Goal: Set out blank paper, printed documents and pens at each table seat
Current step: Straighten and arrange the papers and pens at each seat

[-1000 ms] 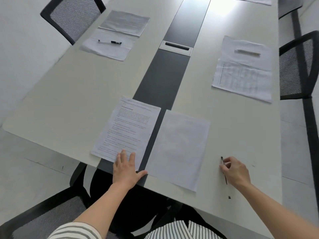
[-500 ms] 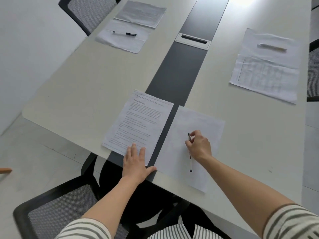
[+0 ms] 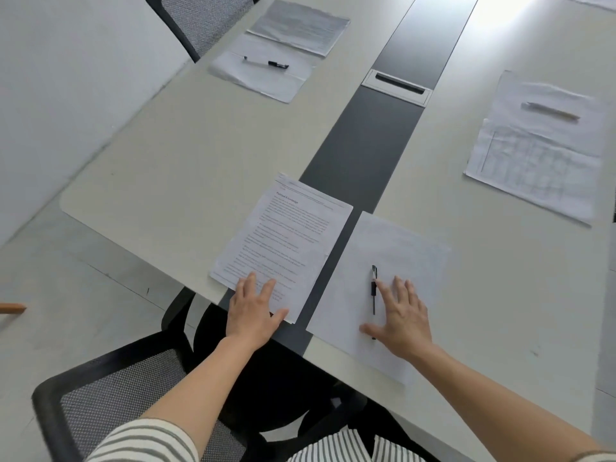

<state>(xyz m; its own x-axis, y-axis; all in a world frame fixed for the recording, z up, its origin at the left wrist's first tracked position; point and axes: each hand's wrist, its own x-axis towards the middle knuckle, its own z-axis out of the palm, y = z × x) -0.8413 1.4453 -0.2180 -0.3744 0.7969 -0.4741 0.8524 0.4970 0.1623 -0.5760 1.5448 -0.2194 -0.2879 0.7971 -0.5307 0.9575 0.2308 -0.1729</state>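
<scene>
A printed document [image 3: 286, 241] lies at the table's near end, left of the dark centre strip. My left hand [image 3: 255, 311] rests flat on its lower corner, fingers spread. To the right lies a blank sheet [image 3: 396, 261] with a black pen [image 3: 374, 288] on it, pointing away from me. My right hand [image 3: 400, 320] is flat and open on the blank sheet, just right of the pen, fingers touching or nearly touching it. The far left seat has a document [image 3: 300, 26], a blank sheet [image 3: 263, 75] and a pen [image 3: 266, 63]. The right seat has papers [image 3: 533, 161] and a pale pen [image 3: 550, 111].
The long beige table [image 3: 166, 168] has a dark centre strip [image 3: 363, 145] with a cable box [image 3: 396, 86]. A black mesh chair [image 3: 110, 395] stands below me at the near end; another chair [image 3: 200, 18] is at the far left. A white wall runs along the left.
My right hand carried the pen from the bare table at the right onto the blank sheet, laid it down and opened flat. My left hand stayed on the document.
</scene>
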